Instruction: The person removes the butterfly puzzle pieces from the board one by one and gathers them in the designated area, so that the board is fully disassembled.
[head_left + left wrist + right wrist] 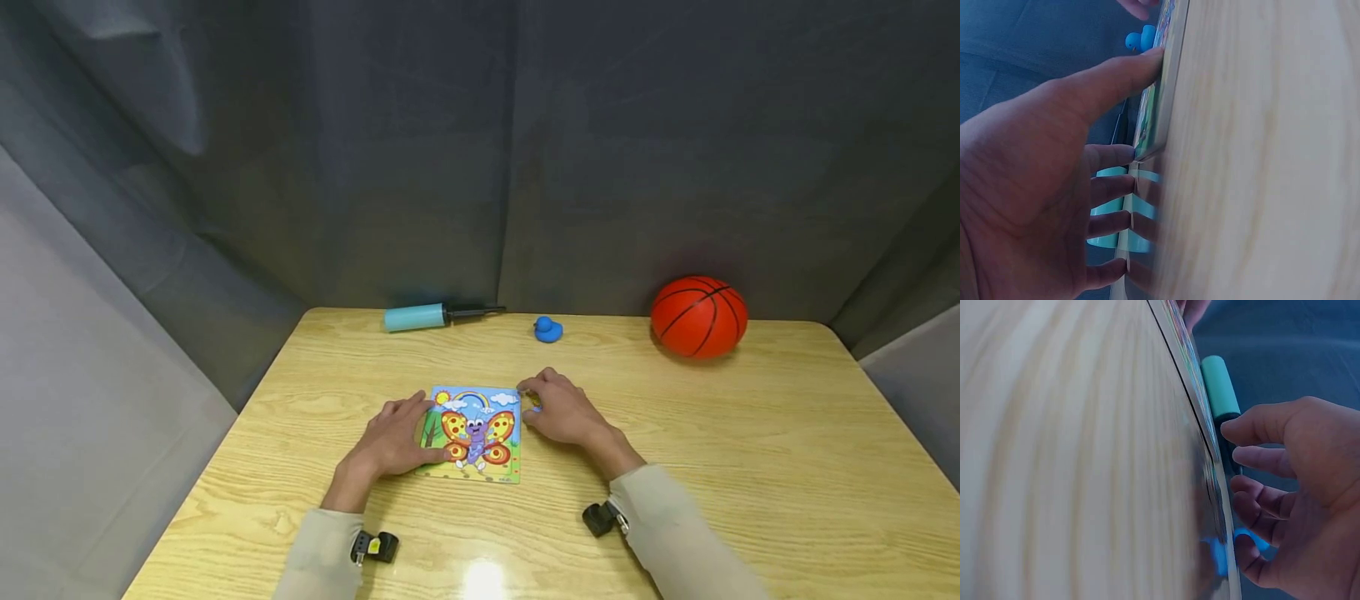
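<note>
The puzzle (477,442) lay against the spread, ungripping fingers of the left hand (392,440), just beside the right hand (566,412), whose bent, parted fingers gripped nothing I saw; light, even pressure seemed wisest.

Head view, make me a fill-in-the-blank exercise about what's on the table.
The red ball has ____ lines.
The duck, between the red ball and the pump, is colored ____.
The picture board shows a big winged ____.
The hand with its thumb on the picture board is the ____ one.

Missing words: black; blue; butterfly; left.
</note>
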Demonstrator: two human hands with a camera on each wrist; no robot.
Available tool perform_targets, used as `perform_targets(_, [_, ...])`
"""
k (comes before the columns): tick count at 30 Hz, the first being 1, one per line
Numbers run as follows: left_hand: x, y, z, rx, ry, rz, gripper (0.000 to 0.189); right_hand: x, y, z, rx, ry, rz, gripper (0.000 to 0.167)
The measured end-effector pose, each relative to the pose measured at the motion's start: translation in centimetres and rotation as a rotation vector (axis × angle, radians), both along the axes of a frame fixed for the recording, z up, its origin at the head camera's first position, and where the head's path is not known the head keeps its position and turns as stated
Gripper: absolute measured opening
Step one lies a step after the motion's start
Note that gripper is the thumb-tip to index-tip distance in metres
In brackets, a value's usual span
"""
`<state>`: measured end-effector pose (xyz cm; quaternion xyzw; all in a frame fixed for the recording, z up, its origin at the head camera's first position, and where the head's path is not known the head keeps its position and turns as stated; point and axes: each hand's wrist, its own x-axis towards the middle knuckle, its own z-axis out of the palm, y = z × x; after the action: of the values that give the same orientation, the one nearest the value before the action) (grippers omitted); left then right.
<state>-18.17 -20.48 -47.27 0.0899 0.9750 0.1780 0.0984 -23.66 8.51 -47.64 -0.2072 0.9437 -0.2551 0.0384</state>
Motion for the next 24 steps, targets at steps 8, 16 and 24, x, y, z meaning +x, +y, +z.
perform_targets(8, [0.1, 0.1, 0.0, 0.01, 0.004, 0.004, 0.089, -0.1, -2.5, -0.3, -0.014, -0.033, 0.044, 0.037])
perform_targets(16, [-0.1, 0.2, 0.2, 0.007, 0.004, 0.011, 0.088, -0.4, -3.8, -0.1, -0.06, -0.068, 0.064, 0.039])
perform_targets(24, [-0.1, 0.1, 0.1, 0.002, -0.004, 0.014, 0.09, -1.0, -5.2, -0.4, -0.02, -0.08, 0.062, 0.037])
